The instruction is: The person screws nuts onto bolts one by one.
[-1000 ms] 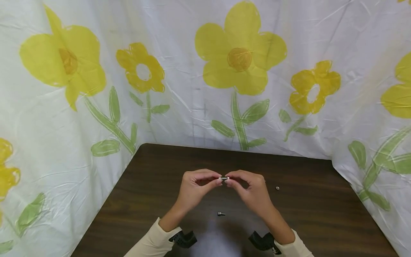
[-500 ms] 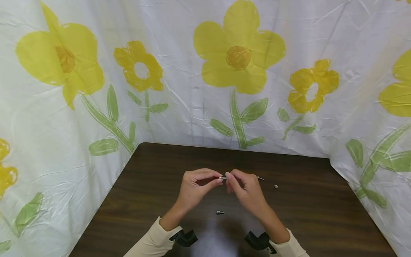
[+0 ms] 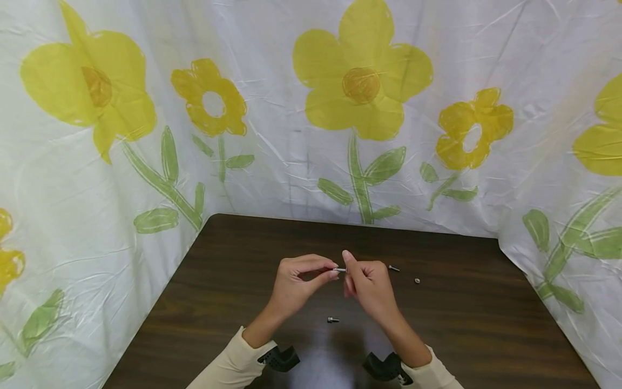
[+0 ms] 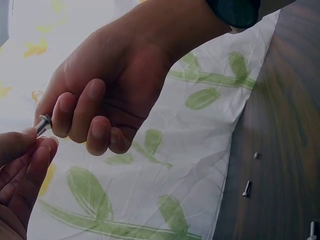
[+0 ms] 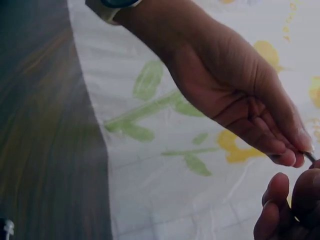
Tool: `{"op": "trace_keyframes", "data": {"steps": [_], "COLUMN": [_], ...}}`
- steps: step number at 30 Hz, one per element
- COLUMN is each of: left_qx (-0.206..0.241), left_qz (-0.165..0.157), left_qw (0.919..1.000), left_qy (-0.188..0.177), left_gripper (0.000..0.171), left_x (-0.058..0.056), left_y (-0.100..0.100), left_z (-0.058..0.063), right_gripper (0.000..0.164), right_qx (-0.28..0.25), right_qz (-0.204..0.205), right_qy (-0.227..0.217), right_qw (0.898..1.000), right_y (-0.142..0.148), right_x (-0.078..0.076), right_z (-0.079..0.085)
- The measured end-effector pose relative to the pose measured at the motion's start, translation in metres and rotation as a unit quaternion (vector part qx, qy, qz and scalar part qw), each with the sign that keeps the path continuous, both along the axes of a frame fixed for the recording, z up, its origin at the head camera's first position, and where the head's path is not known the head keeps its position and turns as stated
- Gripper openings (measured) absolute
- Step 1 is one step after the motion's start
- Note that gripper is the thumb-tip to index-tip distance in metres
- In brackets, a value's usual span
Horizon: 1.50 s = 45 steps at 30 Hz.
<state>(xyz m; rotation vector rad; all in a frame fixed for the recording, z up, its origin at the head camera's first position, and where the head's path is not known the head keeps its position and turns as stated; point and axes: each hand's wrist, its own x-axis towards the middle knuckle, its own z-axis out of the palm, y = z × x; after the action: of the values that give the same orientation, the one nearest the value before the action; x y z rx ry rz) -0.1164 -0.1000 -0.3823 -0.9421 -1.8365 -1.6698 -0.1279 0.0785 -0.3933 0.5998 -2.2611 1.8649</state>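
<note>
My left hand pinches a small metal bolt between thumb and fingertips, above the table. At the bolt's right end is my right hand, its fingers curled and its thumb pointing up past the bolt. The left wrist view shows a wider ring or head on the bolt, right at the curled forefinger. Only a short dark piece of the shank shows in the right wrist view, with the rest covered by fingers.
On the dark wooden table lie a thin bolt and a small nut, right of the hands. A short, thick-headed bolt lies nearer, between the forearms. A white flowered curtain hangs around the table's back and sides.
My right hand has rolled over the bolt's end, its thumb moving from pinching to pointing up, and shifted slightly left. The thin bolt behind it has come into sight. My left hand keeps its pinch.
</note>
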Motion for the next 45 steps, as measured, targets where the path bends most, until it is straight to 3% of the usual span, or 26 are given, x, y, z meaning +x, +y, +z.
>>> {"op": "trace_keyframes", "data": {"steps": [4,8,10,14,17,20,27,37,45], "left_qx": [0.005,0.011,0.012,0.017,0.017,0.013,0.023,0.022,0.015], "left_qz": [0.000,-0.003,-0.005,-0.010,-0.013,-0.010,-0.023,-0.033,-0.035], "left_qw": [1.0000,0.9999,0.9999,0.9994,0.9988,0.9988,0.9979,0.9982,0.9985], "left_qy": [-0.005,-0.009,-0.011,-0.028,-0.043,-0.047,-0.056,-0.045,-0.039], "left_gripper": [0.013,0.013,0.012,0.012,0.011,0.010,0.012,0.011,0.014], "left_x": [0.000,0.000,-0.001,0.000,0.001,-0.002,-0.011,-0.011,-0.009], "left_y": [-0.001,-0.001,-0.002,-0.003,-0.003,-0.002,0.000,0.001,0.001], "left_z": [-0.001,-0.003,-0.004,-0.005,-0.006,-0.010,-0.028,-0.029,-0.028], "right_gripper": [0.073,0.066,0.056,0.015,0.044,0.055,0.032,0.021,0.033], "right_qx": [-0.014,-0.016,-0.019,-0.027,-0.018,-0.009,-0.023,-0.003,0.054], "right_qz": [0.015,0.030,0.028,0.040,0.075,0.098,0.110,0.100,0.048], "right_qy": [-0.021,-0.003,0.023,0.087,0.138,0.169,0.199,0.183,0.166], "right_qw": [1.000,0.999,0.999,0.995,0.987,0.981,0.974,0.978,0.983], "right_y": [-0.001,0.002,0.006,0.015,0.024,0.028,0.029,0.029,0.019], "right_x": [0.000,-0.004,-0.006,-0.008,-0.008,-0.009,-0.009,-0.008,0.005], "right_z": [0.002,0.000,-0.001,-0.006,-0.009,-0.010,-0.009,-0.010,0.012]}}
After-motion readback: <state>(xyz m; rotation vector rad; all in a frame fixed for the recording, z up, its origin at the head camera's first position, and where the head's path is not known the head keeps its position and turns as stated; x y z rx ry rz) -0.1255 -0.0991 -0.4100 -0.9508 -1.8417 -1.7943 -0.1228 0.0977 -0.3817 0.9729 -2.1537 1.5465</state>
